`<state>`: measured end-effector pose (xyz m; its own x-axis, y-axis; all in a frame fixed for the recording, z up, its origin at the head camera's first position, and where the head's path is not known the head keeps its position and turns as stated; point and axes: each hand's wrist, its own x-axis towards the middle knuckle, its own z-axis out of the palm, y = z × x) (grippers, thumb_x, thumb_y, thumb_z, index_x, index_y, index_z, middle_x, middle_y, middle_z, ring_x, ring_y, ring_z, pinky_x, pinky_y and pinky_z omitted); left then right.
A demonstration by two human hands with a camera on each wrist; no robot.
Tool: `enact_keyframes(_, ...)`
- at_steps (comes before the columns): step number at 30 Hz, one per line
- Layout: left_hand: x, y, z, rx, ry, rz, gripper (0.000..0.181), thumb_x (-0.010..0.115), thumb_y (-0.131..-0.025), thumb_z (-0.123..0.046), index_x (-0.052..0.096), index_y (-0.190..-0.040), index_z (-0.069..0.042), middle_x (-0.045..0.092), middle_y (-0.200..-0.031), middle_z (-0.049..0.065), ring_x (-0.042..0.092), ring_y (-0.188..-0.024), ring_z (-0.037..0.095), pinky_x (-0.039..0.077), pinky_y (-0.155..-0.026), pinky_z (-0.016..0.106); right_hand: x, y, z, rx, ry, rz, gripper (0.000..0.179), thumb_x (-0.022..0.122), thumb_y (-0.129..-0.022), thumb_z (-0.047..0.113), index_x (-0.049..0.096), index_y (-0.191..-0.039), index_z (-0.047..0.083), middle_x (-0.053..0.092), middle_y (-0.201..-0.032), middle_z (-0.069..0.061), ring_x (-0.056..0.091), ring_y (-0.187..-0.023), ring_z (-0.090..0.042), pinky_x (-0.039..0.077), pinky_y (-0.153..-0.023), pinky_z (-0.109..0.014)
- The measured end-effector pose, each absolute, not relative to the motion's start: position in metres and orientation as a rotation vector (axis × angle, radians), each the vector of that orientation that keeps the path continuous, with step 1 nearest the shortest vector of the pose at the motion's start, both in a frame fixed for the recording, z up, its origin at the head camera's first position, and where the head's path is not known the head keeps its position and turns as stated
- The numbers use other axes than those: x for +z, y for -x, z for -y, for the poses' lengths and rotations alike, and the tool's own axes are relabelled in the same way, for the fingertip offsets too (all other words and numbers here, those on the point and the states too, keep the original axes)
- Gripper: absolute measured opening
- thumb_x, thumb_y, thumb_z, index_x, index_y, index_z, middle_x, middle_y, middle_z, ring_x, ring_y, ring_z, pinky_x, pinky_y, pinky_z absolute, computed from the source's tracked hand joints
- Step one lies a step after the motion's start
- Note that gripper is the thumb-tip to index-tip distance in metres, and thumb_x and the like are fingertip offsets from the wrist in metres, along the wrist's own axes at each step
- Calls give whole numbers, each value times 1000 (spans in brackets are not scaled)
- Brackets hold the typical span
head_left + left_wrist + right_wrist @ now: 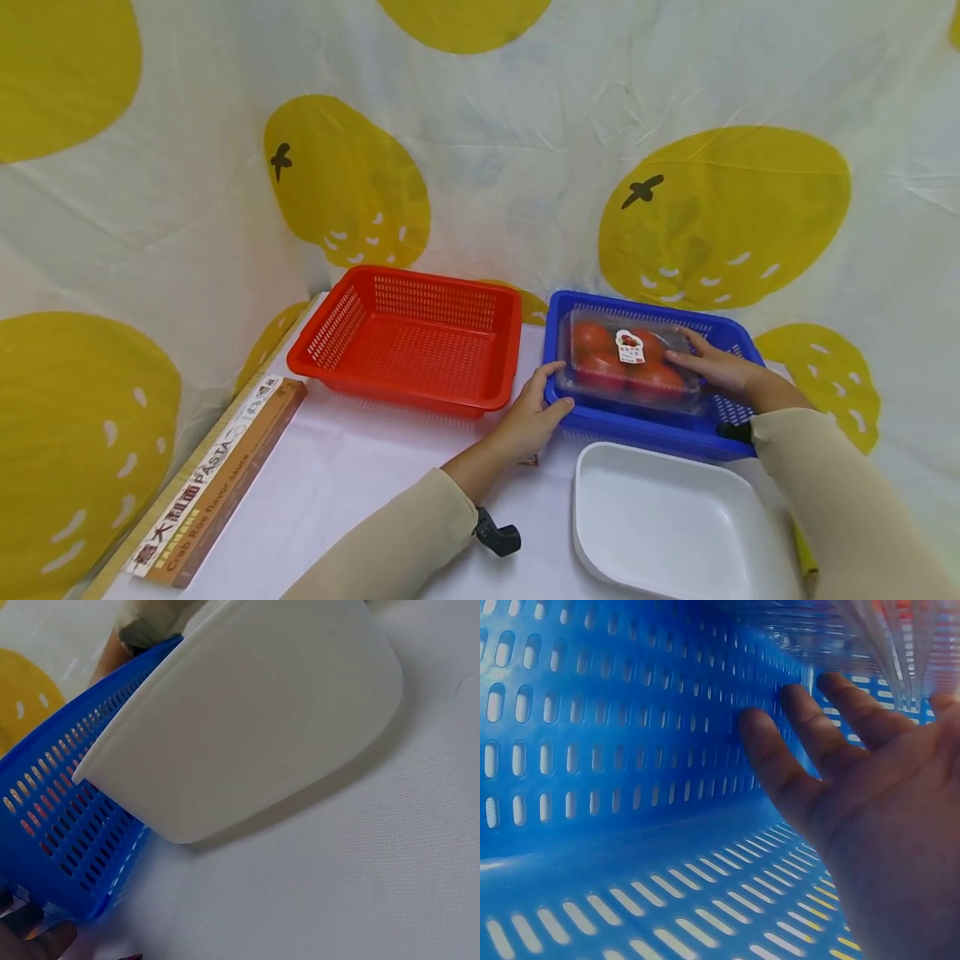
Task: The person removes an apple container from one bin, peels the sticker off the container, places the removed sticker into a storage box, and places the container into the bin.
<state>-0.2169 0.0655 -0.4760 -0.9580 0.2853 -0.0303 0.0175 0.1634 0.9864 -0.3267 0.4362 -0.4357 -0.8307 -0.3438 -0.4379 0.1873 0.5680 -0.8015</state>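
A clear plastic box of tomatoes (600, 375) with a white label sits in the blue basket (637, 433), toward its left side. My right hand (712, 367) holds the box at its right end, thumb on the lid edge; in the right wrist view that hand's fingers (802, 742) spread inside the basket beside the box. My left hand (531, 417) grips the basket's left front corner from outside, a fingertip at the rim and the thumb against the front wall. Its fingers (45, 937) show by the basket's lower corner in the left wrist view.
An empty red basket (420, 400) stands at the back, left of the blue one. In front of the blue basket is a white basin (660, 517). A long pasta box (217, 483) lies along the table's left edge. A fruit-patterned curtain (510, 167) hangs behind.
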Motion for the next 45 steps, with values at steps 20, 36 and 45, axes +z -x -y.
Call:
enact_keyframes(20,-478,221,-63,1858,-376,-2237,58,58,-110,-34,34,-163,-37,36,-167,1,38,-153,26,34,-124,58,-435,325,-442,-1624,128,-2018,75,53,-109,19,10,-163,49,9,-166,-9,31,-142,-38,54,-101,-39)
enact_keyframes(36,-478,219,-64,1827,-325,-2267,56,60,-109,-37,38,-160,-46,42,-162,1,43,-149,25,39,-120,60,-431,326,-452,-1757,137,-1977,56,45,-112,20,24,-156,47,35,-145,8,59,-118,-14,59,-96,-39)
enact_keyframes(45,-474,217,-66,1735,-291,-2386,58,63,-107,-38,40,-160,-46,42,-163,3,46,-148,28,41,-118,61,-416,321,-463,-2004,268,-1821,49,36,-111,8,35,-148,40,62,-127,13,67,-108,-14,61,-88,-37)
